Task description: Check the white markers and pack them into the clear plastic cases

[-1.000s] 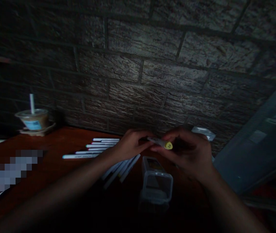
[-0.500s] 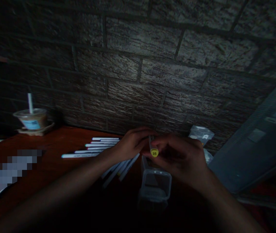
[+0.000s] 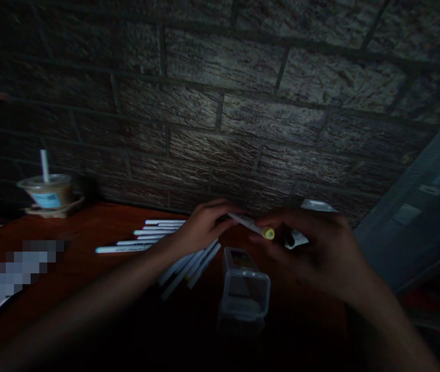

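A white marker with a yellow end lies slantwise between my hands. My right hand pinches it near the yellow end, while the fingers of my left hand close around its other end. Under my left wrist, several white markers lie side by side on the table. A second bunch of markers is fanned out in front of that hand. Just below the held marker stands an open clear plastic case; its lower part is lost in the dark.
A lidded drink cup with a straw sits in a cardboard holder at the left. Behind my right hand is a clear plastic container, partly hidden. A rough brick wall backs the table, and a grey panel slants at the right.
My right hand has moved right, turning the marker's yellow end to the right. The marker now lies more sideways, and more of the clear case shows. My left hand has barely shifted.
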### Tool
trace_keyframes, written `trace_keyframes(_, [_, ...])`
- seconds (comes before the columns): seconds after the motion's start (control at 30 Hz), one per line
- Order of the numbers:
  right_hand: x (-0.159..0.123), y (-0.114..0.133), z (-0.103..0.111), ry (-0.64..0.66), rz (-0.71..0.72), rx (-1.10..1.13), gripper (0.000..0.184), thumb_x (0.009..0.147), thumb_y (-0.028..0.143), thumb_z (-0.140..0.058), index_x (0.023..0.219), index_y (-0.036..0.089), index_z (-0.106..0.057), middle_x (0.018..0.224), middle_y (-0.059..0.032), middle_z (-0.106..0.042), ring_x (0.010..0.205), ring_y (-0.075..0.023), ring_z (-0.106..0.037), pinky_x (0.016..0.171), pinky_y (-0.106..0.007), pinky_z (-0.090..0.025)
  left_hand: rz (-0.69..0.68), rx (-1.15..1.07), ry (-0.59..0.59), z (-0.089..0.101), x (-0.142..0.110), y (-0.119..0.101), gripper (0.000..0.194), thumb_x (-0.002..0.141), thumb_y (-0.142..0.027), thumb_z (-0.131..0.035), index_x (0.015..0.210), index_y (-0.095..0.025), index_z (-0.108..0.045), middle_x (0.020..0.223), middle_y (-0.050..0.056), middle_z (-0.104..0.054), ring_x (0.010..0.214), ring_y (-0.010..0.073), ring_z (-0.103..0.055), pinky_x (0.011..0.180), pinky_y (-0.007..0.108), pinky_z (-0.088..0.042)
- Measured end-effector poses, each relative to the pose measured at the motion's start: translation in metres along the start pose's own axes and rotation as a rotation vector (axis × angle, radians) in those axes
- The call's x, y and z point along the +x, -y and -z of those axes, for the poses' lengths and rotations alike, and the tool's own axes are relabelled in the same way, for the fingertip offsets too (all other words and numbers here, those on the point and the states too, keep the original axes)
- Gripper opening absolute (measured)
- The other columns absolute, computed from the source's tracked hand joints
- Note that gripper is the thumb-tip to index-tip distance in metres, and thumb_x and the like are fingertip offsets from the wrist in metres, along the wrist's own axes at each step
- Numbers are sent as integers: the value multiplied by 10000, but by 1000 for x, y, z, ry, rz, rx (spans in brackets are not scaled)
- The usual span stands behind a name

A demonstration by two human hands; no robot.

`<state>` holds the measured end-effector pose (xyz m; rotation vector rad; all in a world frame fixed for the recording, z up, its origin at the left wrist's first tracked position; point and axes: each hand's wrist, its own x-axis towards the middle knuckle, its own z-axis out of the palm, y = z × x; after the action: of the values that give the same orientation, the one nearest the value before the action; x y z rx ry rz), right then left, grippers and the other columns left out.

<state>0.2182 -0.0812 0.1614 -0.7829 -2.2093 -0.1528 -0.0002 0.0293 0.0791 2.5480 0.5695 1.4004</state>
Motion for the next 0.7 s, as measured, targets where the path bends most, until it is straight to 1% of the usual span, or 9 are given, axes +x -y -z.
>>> trace_keyframes(0.13, [-3, -9, 17, 12, -70, -54, 96, 900, 233, -773, 995, 243, -771, 730, 14, -767, 543, -126, -674, 475, -221, -486, 59, -14, -15, 2, -1, 2, 236, 982, -230, -691, 1213, -182, -715, 1173, 84, -775, 1071, 198, -732, 923, 320, -578])
trace_keyframes(0.2, [-5, -14, 23, 27, -90, -67, 137, 882, 213, -777, 1015, 246, -779, 725, 13, -768, 531, -127, -670, 453, -219, -475, 67, -9, -33, 3, -1, 1, 198, 973, -224, -701, 1166, -186, -721, 1122, 67, -782, 1026, 189, -737, 884, 307, -580])
trace_keyframes(0.27, [-7, -17, 27, 70, -93, -63, 173, 867, 184, -772, 1026, 250, -788, 723, 12, -769, 523, -128, -667, 437, -219, -468, 70, 4, -64, 4, -1, 1, 148, 950, -211, -725, 1096, -188, -730, 1051, 51, -781, 966, 184, -738, 849, 302, -579])
trace_keyframes(0.37, [-9, -16, 31, 143, -81, -45, 235, 858, 143, -746, 1055, 260, -798, 755, 8, -781, 538, -131, -675, 466, -228, -492, 68, 16, -109, 6, 0, 0, 109, 920, -195, -751, 1027, -188, -733, 1003, 43, -769, 928, 183, -729, 825, 298, -571])
trace_keyframes(0.47, [-9, -14, 33, 177, -64, -40, 309, 848, 107, -723, 1098, 272, -798, 794, 10, -793, 584, -133, -696, 528, -238, -522, 68, 7, -117, 8, 1, 1, 87, 914, -180, -746, 1000, -186, -732, 981, 40, -753, 907, 178, -718, 766, 274, -565])
trace_keyframes(0.57, [-8, -13, 33, 176, -53, -71, 323, 848, 103, -711, 1108, 276, -794, 804, 9, -795, 603, -140, -706, 543, -248, -525, 62, 4, -109, 10, 2, 2, 97, 916, -189, -749, 1012, -184, -733, 985, 41, -743, 904, 175, -711, 738, 260, -563])
trace_keyframes(0.7, [-11, -13, 33, 146, -22, -132, 291, 850, 130, -716, 1091, 278, -782, 787, 8, -793, 559, -148, -688, 493, -262, -497, 16, 11, -76, 15, 4, -1, 116, 920, -187, -757, 1036, -177, -751, 1026, 54, -740, 939, 172, -707, 783, 266, -568])
